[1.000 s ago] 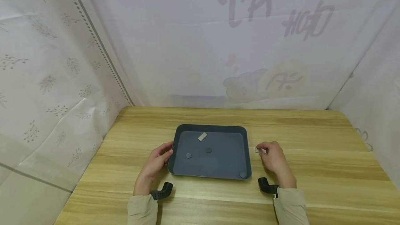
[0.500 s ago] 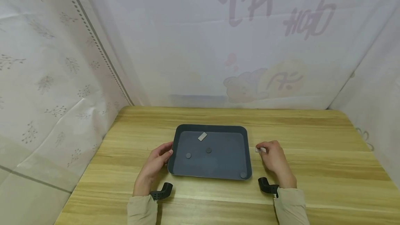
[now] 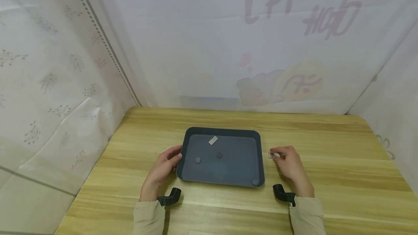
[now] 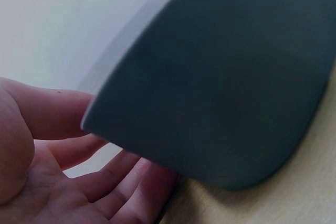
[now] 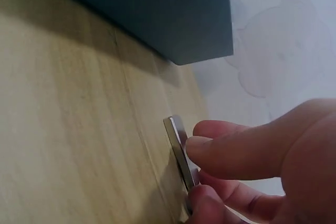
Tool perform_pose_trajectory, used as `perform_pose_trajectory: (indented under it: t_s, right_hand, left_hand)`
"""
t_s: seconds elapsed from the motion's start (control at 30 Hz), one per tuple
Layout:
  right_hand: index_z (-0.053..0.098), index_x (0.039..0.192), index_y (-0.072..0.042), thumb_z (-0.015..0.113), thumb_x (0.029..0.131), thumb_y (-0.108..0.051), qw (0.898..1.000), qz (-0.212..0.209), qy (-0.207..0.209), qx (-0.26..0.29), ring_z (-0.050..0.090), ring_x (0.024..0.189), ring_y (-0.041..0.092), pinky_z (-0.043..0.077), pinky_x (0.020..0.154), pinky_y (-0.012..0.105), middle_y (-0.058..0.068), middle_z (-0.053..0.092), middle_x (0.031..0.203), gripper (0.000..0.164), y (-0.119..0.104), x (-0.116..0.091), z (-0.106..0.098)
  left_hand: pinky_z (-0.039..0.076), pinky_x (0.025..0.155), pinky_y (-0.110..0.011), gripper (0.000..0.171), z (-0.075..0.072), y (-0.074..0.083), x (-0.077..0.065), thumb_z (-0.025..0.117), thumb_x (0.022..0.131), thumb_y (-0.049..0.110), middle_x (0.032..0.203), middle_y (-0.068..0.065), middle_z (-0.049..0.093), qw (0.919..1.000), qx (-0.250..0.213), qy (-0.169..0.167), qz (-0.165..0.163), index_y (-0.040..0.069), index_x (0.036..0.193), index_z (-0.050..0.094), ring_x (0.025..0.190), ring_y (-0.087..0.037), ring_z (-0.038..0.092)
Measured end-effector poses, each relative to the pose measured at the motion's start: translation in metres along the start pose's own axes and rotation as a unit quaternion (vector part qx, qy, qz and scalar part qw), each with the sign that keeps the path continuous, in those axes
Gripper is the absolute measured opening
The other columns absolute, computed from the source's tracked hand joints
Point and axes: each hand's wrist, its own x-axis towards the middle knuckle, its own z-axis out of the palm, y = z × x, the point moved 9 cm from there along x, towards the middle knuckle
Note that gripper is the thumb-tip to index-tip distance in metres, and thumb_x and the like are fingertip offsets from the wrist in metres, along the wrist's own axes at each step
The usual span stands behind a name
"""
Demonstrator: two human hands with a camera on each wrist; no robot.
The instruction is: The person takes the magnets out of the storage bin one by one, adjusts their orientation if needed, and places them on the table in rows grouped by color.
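Observation:
A grey rectangular tray point(image 3: 225, 168) lies on the wooden table. My left hand point(image 3: 166, 166) holds its left side, the thumb at the rim and the other fingers against the outer wall, as the left wrist view shows. To the right of the tray, my right hand point(image 3: 290, 162) pinches a small flat silver metal bar point(image 5: 178, 142) between thumb and fingers, close over the tabletop. Part of the bar is hidden by the fingers. Inside the tray lie a similar pale bar point(image 3: 213, 140) and three small grey discs, one disc point(image 3: 255, 182) in the near right corner.
The wooden table point(image 3: 343, 177) spreads out around the tray. Printed white curtains point(image 3: 196, 46) hang behind it and at both sides. A black wrist mount point(image 3: 170, 196) sits on the left wrist and another black mount point(image 3: 283, 193) on the right.
The head view has shifted slightly. Both hands keep their holds, the left on the tray and the right on the metal bar.

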Motion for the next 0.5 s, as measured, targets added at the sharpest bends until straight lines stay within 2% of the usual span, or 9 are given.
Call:
perform_pose_trajectory:
  t_s: [0.23,0.5]
  right_hand:
    - [0.067,0.113,0.005,0.061,0.088,-0.001,1.000,-0.008,0.002,0.004,0.059,0.089,0.031,0.046,0.075,0.039,0.027,0.062,0.111,0.027,-0.002,0.002,-0.006]
    - [0.062,0.120,0.004,0.058,0.091,-0.006,1.000,0.013,-0.001,-0.008,0.060,0.092,0.032,0.048,0.076,0.043,0.027,0.058,0.115,0.031,-0.009,-0.006,-0.014]
  left_hand:
    - [0.047,0.089,-0.026,0.043,-0.002,0.002,0.000,0.048,0.100,0.011,0.142,-0.021,0.048,1.0000,0.004,0.003,0.004,0.001,0.142,0.044,0.124,-0.031,0.050]
    - [0.047,0.087,-0.028,0.042,-0.001,0.001,0.001,0.049,0.099,0.009,0.140,-0.021,0.050,1.0000,-0.002,0.003,0.006,0.000,0.140,0.046,0.119,-0.030,0.052]
